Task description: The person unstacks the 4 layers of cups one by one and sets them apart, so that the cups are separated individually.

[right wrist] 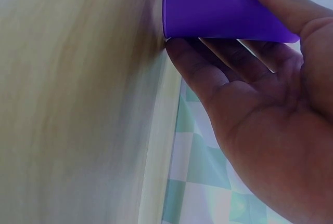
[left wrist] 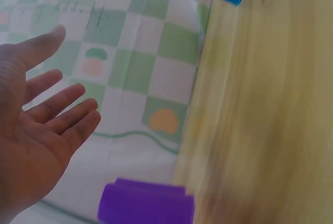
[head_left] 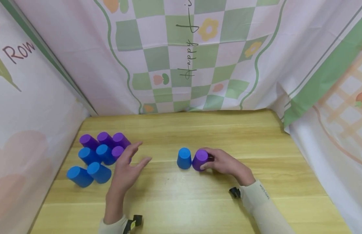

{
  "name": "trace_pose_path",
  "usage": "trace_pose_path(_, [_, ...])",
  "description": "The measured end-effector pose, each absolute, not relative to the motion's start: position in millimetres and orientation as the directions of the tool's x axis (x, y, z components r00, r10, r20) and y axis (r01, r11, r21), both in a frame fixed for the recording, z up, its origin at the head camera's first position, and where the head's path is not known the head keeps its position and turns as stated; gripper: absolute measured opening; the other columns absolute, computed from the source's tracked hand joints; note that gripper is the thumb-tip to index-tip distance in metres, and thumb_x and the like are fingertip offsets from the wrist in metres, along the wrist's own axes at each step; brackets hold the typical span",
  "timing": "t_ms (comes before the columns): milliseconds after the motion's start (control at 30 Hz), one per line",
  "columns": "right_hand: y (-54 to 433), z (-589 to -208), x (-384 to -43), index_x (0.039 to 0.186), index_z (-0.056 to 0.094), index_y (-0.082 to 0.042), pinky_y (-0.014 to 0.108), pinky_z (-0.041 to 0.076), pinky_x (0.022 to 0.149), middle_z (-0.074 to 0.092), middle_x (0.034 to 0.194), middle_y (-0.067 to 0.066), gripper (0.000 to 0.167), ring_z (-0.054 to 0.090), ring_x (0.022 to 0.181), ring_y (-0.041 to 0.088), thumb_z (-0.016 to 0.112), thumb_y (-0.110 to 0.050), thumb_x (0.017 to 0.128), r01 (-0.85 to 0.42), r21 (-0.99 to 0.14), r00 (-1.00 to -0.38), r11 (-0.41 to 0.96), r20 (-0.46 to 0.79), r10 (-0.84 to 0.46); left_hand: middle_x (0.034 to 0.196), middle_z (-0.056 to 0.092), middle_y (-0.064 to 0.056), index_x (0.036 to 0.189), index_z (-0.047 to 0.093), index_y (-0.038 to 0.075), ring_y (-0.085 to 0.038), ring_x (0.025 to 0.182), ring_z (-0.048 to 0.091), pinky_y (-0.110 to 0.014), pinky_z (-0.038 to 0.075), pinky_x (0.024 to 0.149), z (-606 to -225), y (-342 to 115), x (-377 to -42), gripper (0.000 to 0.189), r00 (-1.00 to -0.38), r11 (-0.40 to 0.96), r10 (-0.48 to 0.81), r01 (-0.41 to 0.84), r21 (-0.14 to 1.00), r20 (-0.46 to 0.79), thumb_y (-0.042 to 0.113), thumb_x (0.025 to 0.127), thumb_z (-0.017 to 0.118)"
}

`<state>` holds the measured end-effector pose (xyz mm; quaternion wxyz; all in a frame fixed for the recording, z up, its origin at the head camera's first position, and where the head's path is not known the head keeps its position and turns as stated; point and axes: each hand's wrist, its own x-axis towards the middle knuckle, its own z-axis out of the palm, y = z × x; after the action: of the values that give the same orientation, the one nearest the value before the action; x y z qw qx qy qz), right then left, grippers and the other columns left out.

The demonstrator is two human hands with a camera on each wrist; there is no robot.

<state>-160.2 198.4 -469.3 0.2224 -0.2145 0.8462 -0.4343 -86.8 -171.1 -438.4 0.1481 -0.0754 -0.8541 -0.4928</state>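
Note:
My right hand (head_left: 223,163) grips an upside-down purple cup (head_left: 200,159), thumb on the near side and fingers behind it. In the right wrist view the purple cup (right wrist: 223,8) has its rim down by the table. Close on its left stands a blue cup (head_left: 184,158), also upside down. Over at the left, my left hand (head_left: 126,169) is held with thumb and fingers spread, nothing between them. It partly hides a purple cup (head_left: 118,151) of the group beside it. In the left wrist view that hand (left wrist: 47,115) shows straight fingers.
Several upside-down cups are grouped at the table's left: purple cups (head_left: 105,138) at the back, blue cups (head_left: 99,172) nearer. The wooden table (head_left: 181,201) ends at a checkered curtain (head_left: 181,58) behind, with more cloth (head_left: 20,136) along both sides.

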Motion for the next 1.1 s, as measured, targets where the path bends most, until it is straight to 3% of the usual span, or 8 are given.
trace_pose_path(400, [199.1,-470.2,-160.3,0.131,0.068,-0.025,0.057,0.051,0.109,0.073,0.122,-0.001,0.04,0.065,0.118,0.024,0.082,-0.028,0.093,-0.178,-0.831,-0.81,0.527,-0.18,-0.558,0.151,0.059,-0.003,0.149,0.058,0.021,-0.033,0.142,0.055,-0.05,0.047,0.118,-451.5,-139.0,-105.7,0.065,-0.957,0.429,0.127,0.291,0.855,0.262,0.024,0.091,0.086])
trace_pose_path(667, [198.9,-470.8,-160.9,0.132,0.068,-0.025,0.057,0.052,0.109,0.072,0.122,-0.001,0.041,0.065,0.118,0.024,0.082,-0.029,0.093,-0.19,-0.829,-0.805,0.526,-0.176,-0.567,0.151,0.059,-0.003,0.149,0.058,0.019,-0.026,0.142,0.055,-0.043,0.046,0.119,-463.0,-116.8,-117.4,0.07,-0.927,0.378,0.236,0.364,0.852,0.291,0.018,0.086,0.089])
trace_pose_path(1100, [197.7,-467.7,-160.7,0.132,0.069,-0.02,0.055,0.054,0.105,0.074,0.121,0.001,0.042,0.067,0.115,0.024,0.082,-0.023,0.093,-0.212,-0.826,-0.811,0.523,-0.149,-0.566,0.156,0.054,-0.005,0.155,0.051,0.017,-0.024,0.147,0.05,-0.045,0.045,0.121,-467.7,-85.8,-132.1,0.076,-0.881,0.381,0.406,0.406,0.831,0.244,0.022,0.088,0.087])
